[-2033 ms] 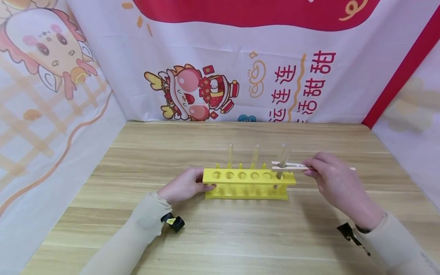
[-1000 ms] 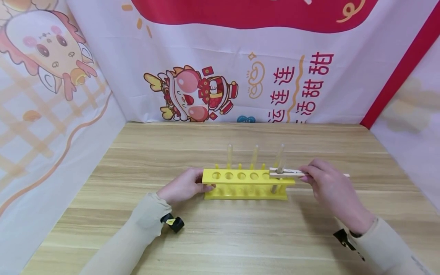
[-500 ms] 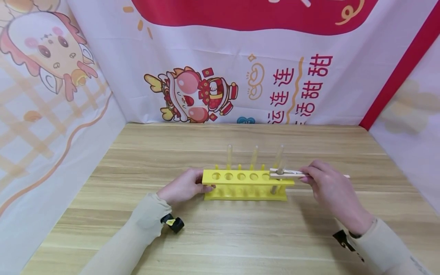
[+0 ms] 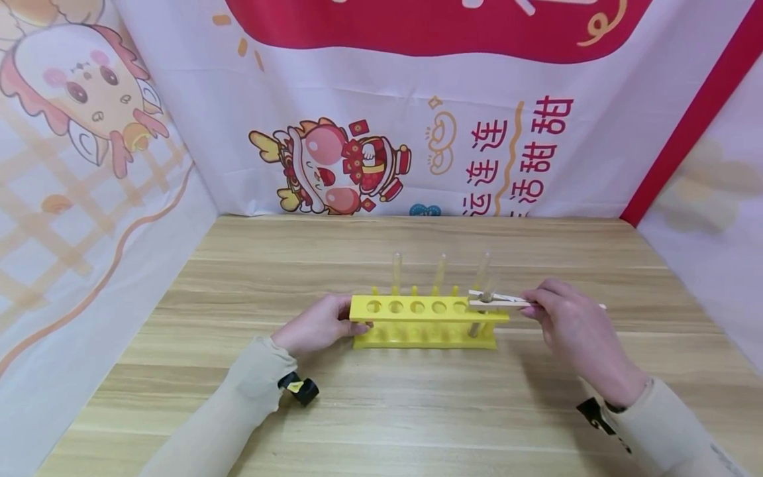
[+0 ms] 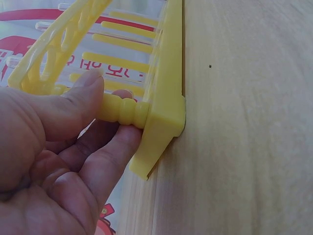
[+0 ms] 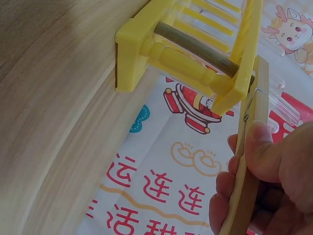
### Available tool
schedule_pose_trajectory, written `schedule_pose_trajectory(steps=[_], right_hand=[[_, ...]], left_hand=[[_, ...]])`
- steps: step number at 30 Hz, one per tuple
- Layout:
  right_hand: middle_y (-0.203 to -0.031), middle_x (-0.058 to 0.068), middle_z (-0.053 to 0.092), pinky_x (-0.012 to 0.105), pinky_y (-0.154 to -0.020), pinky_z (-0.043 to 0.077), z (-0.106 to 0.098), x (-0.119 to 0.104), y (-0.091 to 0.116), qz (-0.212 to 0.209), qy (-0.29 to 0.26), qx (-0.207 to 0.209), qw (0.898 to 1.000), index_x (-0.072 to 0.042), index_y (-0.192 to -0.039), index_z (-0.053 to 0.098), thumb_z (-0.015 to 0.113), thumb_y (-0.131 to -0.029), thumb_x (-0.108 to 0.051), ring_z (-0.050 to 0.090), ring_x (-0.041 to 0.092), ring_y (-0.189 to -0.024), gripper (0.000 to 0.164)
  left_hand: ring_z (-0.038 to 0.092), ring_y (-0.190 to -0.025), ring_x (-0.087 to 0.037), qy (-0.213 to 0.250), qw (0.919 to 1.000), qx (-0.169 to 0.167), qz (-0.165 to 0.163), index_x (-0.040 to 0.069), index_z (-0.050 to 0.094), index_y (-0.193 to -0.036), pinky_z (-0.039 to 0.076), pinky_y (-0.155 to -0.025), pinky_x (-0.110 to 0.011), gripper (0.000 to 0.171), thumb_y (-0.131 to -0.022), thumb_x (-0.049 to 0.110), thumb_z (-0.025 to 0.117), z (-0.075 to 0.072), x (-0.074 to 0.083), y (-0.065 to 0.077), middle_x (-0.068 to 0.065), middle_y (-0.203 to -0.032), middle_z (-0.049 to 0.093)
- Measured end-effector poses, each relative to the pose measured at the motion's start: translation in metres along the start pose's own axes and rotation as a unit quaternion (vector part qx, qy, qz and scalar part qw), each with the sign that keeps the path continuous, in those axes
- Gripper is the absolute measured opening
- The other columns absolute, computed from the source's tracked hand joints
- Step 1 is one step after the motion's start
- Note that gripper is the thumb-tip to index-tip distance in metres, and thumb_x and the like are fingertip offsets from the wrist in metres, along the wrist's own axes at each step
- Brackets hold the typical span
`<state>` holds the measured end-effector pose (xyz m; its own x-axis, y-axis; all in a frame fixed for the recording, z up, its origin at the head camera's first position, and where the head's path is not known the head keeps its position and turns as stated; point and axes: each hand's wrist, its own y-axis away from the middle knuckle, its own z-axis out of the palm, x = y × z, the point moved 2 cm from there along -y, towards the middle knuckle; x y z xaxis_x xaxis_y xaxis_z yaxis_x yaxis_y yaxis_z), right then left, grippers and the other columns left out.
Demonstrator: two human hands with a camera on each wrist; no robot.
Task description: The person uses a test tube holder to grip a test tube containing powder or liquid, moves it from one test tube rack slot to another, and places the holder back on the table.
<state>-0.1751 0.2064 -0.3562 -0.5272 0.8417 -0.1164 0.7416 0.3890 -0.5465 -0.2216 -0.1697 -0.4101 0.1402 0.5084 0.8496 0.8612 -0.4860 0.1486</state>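
In the head view my left hand (image 4: pixel 316 326) holds the left end of a yellow test tube rack (image 4: pixel 429 319); the left wrist view shows thumb and fingers round its end post (image 5: pixel 117 108). My right hand (image 4: pixel 575 334) grips a wooden test tube clamp (image 4: pixel 503 304), lying level over the rack's right end. The clamp's jaws are round a glass test tube. Its lower part, with dark brown-grey contents (image 6: pixel 195 48), passes through the rightmost hole and slants down to the base. Whether its bottom touches the base is hard to tell.
Three clear tubes stand with rounded ends up along the rack's back: a left one (image 4: pixel 397 270), a middle one (image 4: pixel 440 273) and a right one (image 4: pixel 483 265). A wood-grain table (image 4: pixel 393 411) lies below. Printed cloth (image 4: pixel 238 126) hangs behind and at both sides.
My right hand has lowered the clamp and moved it slightly left, so the tube sits deeper through the rack's hole. During the last second it barely moves. My left hand keeps its hold.
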Motion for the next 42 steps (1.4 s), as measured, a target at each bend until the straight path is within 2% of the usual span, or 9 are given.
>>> schedule_pose_trajectory(steps=[13,24,30,42], right_hand=[[-0.081,0.004,0.062,0.043,-0.057,0.052,-0.009,-0.003,-0.006,-0.019,0.001,0.028,0.999,0.0,-0.09,0.073,0.083,-0.076,-0.003,0.058,0.02,-0.066,0.018],[-0.081,0.006,0.061,0.046,-0.061,0.055,-0.024,-0.005,-0.014,-0.031,0.003,0.041,0.999,0.002,-0.091,0.072,0.085,-0.073,-0.001,0.06,0.023,-0.067,0.023],[-0.08,0.005,0.06,0.045,-0.057,0.055,-0.033,-0.008,-0.02,-0.047,0.014,0.059,0.997,0.002,-0.091,0.072,0.085,-0.073,-0.002,0.059,0.022,-0.066,0.022],[-0.08,0.006,0.061,0.045,-0.058,0.056,-0.053,-0.015,-0.034,-0.045,0.022,0.073,0.996,0.001,-0.09,0.073,0.086,-0.073,-0.002,0.06,0.022,-0.068,0.022]], left_hand=[[0.063,-0.103,-0.012,-0.004,1.0,0.003,-0.007,0.02,0.067,-0.122,0.049,-0.095,-0.038,0.03,-0.093,0.014,0.07,0.0,0.002,0.001,0.008,-0.116,0.068],[0.063,-0.102,-0.013,0.006,0.9999,0.001,-0.009,0.021,0.068,-0.12,0.049,-0.095,-0.038,0.028,-0.093,0.014,0.07,0.0,-0.001,0.001,0.007,-0.115,0.069],[0.062,-0.102,-0.014,0.002,0.9999,0.004,-0.011,0.021,0.068,-0.119,0.049,-0.096,-0.039,0.027,-0.093,0.014,0.071,0.0,-0.002,0.001,0.007,-0.115,0.068],[0.063,-0.097,-0.014,-0.005,0.9999,0.01,0.009,0.017,0.07,-0.111,0.05,-0.09,-0.037,0.021,-0.092,0.009,0.071,0.0,0.001,0.002,0.003,-0.108,0.071]])
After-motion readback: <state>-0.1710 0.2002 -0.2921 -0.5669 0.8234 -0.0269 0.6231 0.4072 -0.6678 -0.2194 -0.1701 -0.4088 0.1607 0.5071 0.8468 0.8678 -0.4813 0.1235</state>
